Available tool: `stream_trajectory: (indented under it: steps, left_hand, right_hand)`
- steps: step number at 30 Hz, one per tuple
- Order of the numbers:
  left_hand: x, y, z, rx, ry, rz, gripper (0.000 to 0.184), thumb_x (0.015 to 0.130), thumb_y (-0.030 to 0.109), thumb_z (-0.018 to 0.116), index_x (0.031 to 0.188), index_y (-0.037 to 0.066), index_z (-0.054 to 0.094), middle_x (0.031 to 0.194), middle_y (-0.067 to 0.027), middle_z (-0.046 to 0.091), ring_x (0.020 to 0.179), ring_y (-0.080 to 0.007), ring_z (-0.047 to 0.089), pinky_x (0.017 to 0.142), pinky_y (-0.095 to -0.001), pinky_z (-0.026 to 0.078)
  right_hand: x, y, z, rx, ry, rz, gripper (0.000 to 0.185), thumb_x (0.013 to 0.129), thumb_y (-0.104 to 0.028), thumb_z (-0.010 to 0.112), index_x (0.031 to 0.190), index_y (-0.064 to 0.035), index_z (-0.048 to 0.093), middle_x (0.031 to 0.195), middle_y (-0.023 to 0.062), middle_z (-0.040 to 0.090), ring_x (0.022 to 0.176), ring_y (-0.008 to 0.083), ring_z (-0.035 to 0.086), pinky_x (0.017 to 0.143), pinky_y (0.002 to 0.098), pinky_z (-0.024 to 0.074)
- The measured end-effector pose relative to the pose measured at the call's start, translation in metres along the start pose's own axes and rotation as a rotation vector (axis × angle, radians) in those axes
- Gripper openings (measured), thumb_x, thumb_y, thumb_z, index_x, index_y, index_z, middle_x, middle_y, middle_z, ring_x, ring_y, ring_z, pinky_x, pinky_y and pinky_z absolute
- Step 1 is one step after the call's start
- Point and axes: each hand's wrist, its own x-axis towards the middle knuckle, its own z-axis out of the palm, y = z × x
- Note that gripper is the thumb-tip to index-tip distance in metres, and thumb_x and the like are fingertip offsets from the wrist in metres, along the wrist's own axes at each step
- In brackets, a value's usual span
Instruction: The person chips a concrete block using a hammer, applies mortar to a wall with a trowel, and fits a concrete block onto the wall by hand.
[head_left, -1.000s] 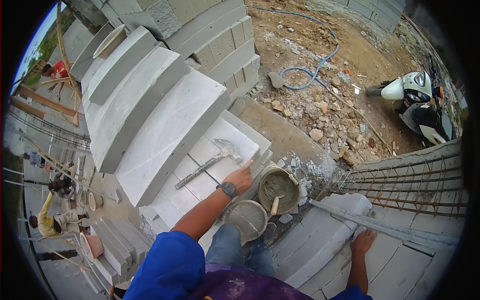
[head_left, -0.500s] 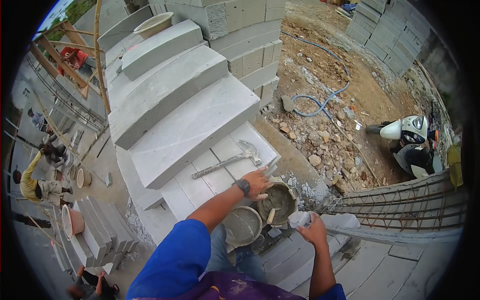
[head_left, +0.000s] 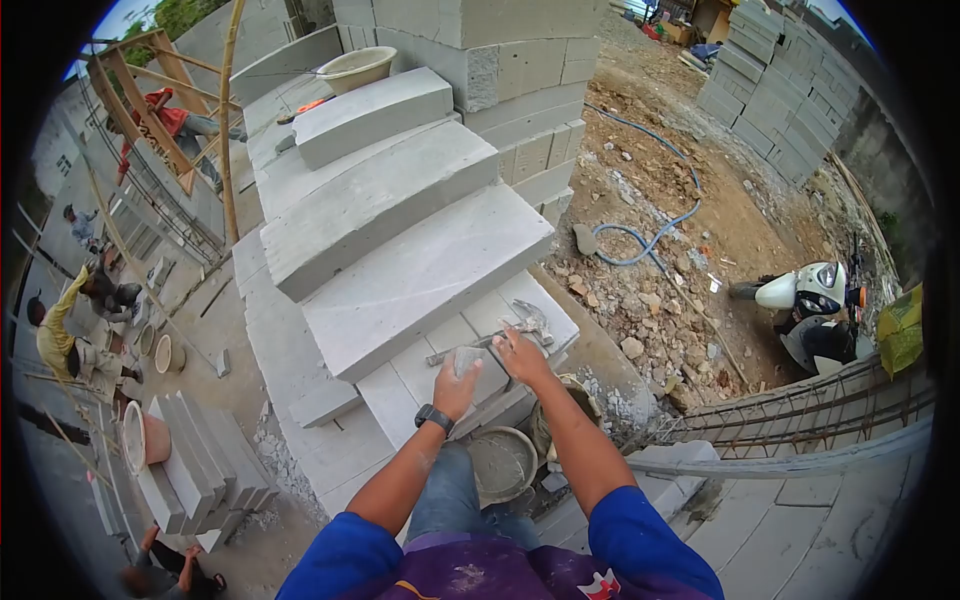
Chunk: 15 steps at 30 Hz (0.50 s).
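Observation:
My left hand grips a small grey block chunk above the pale block surface. Just right of it, my right hand has its fingers at the handle of the hammer, which lies on the flat blocks; whether they close round it is unclear. Below my hands sits a bucket of grey mortar. A second bucket is partly hidden behind my right forearm.
Large pale blocks are stacked like steps ahead. A metal pole and rusty rebar are at the right. Beyond are a blue hose and a motorbike. Several people are at the left, one in a yellow shirt.
The chunk has passed from my right hand to my left. My right hand has moved left and forward to the hammer. The view has shifted, showing more of the left side.

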Motion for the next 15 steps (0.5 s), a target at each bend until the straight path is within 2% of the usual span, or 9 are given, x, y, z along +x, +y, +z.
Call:
stream_trajectory:
  steps: [2, 3, 5, 6, 8, 9, 11, 12, 15]
  left_hand:
    - [0.01, -0.002, -0.012, 0.06, 0.065, 0.0, 0.053, 0.098, 0.039, 0.066, 0.13, -0.002, 0.058, 0.114, -0.0225, 0.071, 0.108, -0.0327, 0.069, 0.094, -0.0407, 0.051]
    - [0.013, -0.003, -0.017, 0.09, 0.093, -0.001, 0.052, 0.098, 0.04, 0.065, 0.129, -0.002, 0.059, 0.114, -0.0221, 0.071, 0.107, -0.0318, 0.069, 0.094, -0.0405, 0.051]
    - [0.023, -0.001, -0.024, 0.039, 0.106, 0.021, 0.047, 0.1, 0.038, 0.065, 0.125, -0.001, 0.06, 0.109, -0.015, 0.07, 0.1, -0.0228, 0.066, 0.09, -0.0365, 0.051]
    - [0.027, -0.001, -0.023, 0.009, 0.112, 0.026, 0.045, 0.101, 0.038, 0.064, 0.124, -0.001, 0.061, 0.107, -0.0114, 0.07, 0.097, -0.0183, 0.065, 0.088, -0.0345, 0.051]
    - [0.039, -0.002, -0.015, 0.005, 0.121, 0.043, 0.047, 0.101, 0.038, 0.064, 0.126, -0.001, 0.06, 0.108, -0.0119, 0.07, 0.098, -0.0187, 0.064, 0.089, -0.0348, 0.051]
    - [0.048, -0.001, -0.011, 0.005, 0.122, 0.052, 0.048, 0.101, 0.038, 0.063, 0.128, -0.001, 0.06, 0.109, -0.0122, 0.07, 0.099, -0.0189, 0.064, 0.089, -0.0349, 0.051]
    - [0.065, 0.012, 0.011, -0.024, 0.126, 0.071, 0.051, 0.102, 0.035, 0.062, 0.134, -0.003, 0.057, 0.121, -0.0164, 0.067, 0.111, -0.0232, 0.063, 0.098, -0.0367, 0.048]
    - [0.08, 0.0, 0.032, -0.024, 0.153, 0.09, 0.052, 0.102, 0.035, 0.061, 0.136, -0.004, 0.056, 0.126, -0.018, 0.066, 0.115, -0.0249, 0.062, 0.101, -0.0374, 0.047]
    - [0.119, -0.032, 0.104, -0.006, 0.219, 0.089, 0.053, 0.101, 0.031, 0.062, 0.141, -0.003, 0.053, 0.136, -0.0234, 0.061, 0.126, -0.0323, 0.059, 0.109, -0.0407, 0.044]
  right_hand:
    - [0.009, -0.03, -0.001, -0.221, -0.216, 0.094, 0.06, 0.103, -0.051, 0.049, 0.145, -0.0075, 0.054, 0.123, 0.0254, 0.069, 0.118, 0.0398, 0.065, 0.102, 0.0499, 0.0493]
    - [0.011, -0.034, -0.001, -0.246, -0.208, 0.113, 0.061, 0.103, -0.051, 0.05, 0.145, -0.0084, 0.054, 0.124, 0.0258, 0.069, 0.118, 0.04, 0.065, 0.101, 0.0508, 0.0494]
    - [0.013, -0.039, -0.004, -0.299, -0.192, 0.16, 0.061, 0.102, -0.053, 0.051, 0.145, -0.0103, 0.054, 0.124, 0.0266, 0.068, 0.117, 0.0404, 0.066, 0.1, 0.0525, 0.0497]
    - [0.012, -0.038, -0.008, -0.297, -0.182, 0.199, 0.059, 0.101, -0.049, 0.054, 0.145, -0.0098, 0.054, 0.124, 0.0269, 0.068, 0.117, 0.0411, 0.065, 0.099, 0.0526, 0.05]
    - [-0.001, -0.041, -0.025, -0.294, -0.174, 0.282, 0.056, 0.098, -0.04, 0.061, 0.143, -0.009, 0.054, 0.122, 0.0276, 0.068, 0.116, 0.0426, 0.065, 0.098, 0.0526, 0.0508]
    - [-0.009, -0.029, -0.025, -0.262, -0.085, 0.322, 0.057, 0.095, -0.036, 0.063, 0.143, -0.007, 0.053, 0.123, 0.0293, 0.066, 0.115, 0.0437, 0.064, 0.097, 0.0525, 0.0512]
    - [-0.03, 0.006, -0.026, -0.203, 0.104, 0.394, 0.062, 0.089, -0.028, 0.069, 0.142, -0.003, 0.05, 0.124, 0.0327, 0.063, 0.113, 0.0458, 0.064, 0.097, 0.0521, 0.0521]
    - [-0.039, 0.025, -0.03, -0.156, 0.159, 0.367, 0.063, 0.083, -0.016, 0.07, 0.14, 0.0017, 0.05, 0.123, 0.0335, 0.061, 0.112, 0.0478, 0.064, 0.097, 0.0527, 0.0518]
    - [-0.057, 0.064, -0.04, -0.165, 0.236, 0.361, 0.065, 0.084, -0.017, 0.07, 0.141, 0.0035, 0.048, 0.122, 0.0343, 0.062, 0.114, 0.0481, 0.063, 0.098, 0.0529, 0.0509]
